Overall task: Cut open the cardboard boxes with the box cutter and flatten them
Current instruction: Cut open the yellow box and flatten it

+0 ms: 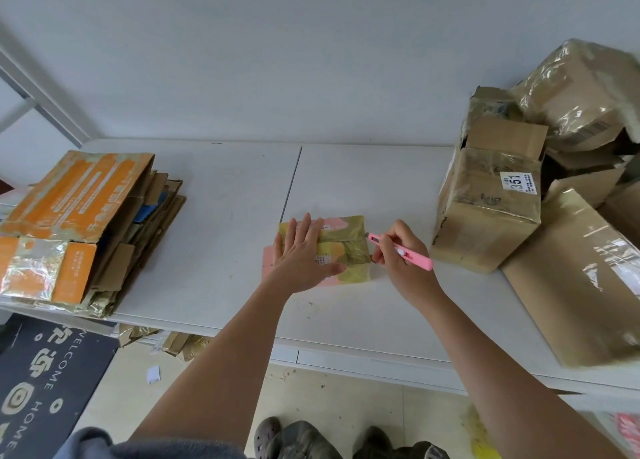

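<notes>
Head view. A small pink cardboard box (341, 250), wrapped in yellowish glossy tape, lies near the middle of the white surface (214, 223). The left hand (299, 257) presses flat on its top with fingers straight and spread, pinning it down. The right hand (398, 254) grips a pink box cutter (401, 250) like a pen, its tip at the box's right end; whether the blade is out cannot be told.

Handling, as judged: the box looks light and thin-walled, so it is likely to slide or crush unless held from above, as here. The tape is slick and may deflect the blade; the taped seam along the right edge seems the sensible entry. The pinning hand is best kept on the left half, clear of the cutting line.

A stack of flattened cartons (86, 223) sits at the left of the surface. A pile of taped brown boxes (491, 209), not yet cut, stands at the right.
</notes>
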`<move>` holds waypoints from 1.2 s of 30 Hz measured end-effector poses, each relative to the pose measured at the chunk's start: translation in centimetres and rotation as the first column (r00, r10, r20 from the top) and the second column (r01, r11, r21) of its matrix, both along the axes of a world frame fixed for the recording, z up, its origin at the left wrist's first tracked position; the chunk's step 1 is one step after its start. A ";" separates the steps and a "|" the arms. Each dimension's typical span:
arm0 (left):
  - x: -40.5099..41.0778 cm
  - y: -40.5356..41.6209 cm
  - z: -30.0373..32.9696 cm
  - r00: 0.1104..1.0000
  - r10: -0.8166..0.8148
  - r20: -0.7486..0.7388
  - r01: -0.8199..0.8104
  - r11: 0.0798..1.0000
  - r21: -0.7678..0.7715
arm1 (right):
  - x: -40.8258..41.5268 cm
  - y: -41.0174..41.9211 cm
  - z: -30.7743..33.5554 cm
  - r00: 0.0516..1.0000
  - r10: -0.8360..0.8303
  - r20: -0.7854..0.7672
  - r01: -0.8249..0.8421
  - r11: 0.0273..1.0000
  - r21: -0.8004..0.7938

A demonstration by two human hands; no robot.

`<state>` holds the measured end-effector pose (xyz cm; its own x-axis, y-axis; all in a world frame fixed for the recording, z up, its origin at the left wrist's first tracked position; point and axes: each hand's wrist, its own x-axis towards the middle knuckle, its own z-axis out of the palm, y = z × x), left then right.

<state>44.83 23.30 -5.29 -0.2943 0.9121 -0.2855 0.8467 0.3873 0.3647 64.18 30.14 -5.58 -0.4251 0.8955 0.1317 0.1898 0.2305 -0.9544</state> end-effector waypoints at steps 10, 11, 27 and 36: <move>0.1 0.0 0.0 1.000 0.004 0.017 -0.004 1.000 0.008 | 0.7 -0.7 0.2 0.997 -0.016 -0.073 0.016 1.000 -0.009; 0.1 0.0 0.0 1.000 0.005 0.016 -0.006 1.000 0.010 | 0.5 -0.4 0.2 0.996 -0.043 -0.078 0.043 0.999 0.001; 0.0 0.0 0.0 1.000 0.002 0.013 -0.002 1.000 0.003 | -1.1 1.2 0.9 0.991 0.072 0.112 -0.093 0.977 0.193; 0.0 0.1 -0.2 1.000 0.004 0.007 -0.004 1.000 0.010 | 0.1 -0.5 0.8 0.977 0.159 0.143 -0.184 0.966 0.183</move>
<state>44.81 23.40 -5.46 -0.2960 0.9137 -0.2784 0.8425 0.3871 0.3747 64.32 29.64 -4.79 -0.5944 0.7703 0.2311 0.2475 0.4487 -0.8587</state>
